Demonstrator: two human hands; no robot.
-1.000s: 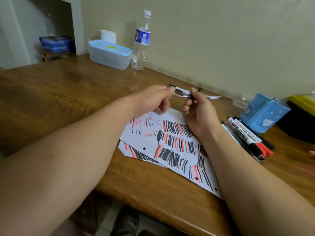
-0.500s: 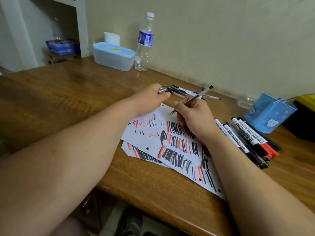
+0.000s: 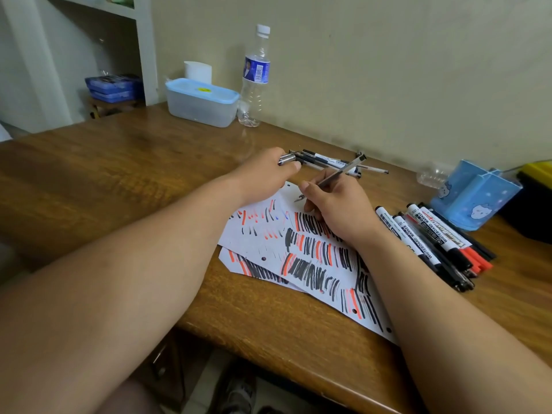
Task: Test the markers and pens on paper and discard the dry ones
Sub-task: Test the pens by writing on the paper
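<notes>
Two hands work over scribbled paper on a brown wooden counter set against a pale wall.

The right hand pinches a pen, its tip just above the sheet's far edge. The left hand curls round a short silvery piece, perhaps a cap; most of it is hidden. Loose pens lie beyond the hands, and markers lie in a row at the right beside a blue holder. A water bottle and a lidded box stand at the wall near white shelving. The forearms cover part of the paper. A yellow and black object is cut off at the right edge. Some clear plastic near the holder is hard to make out.
</notes>
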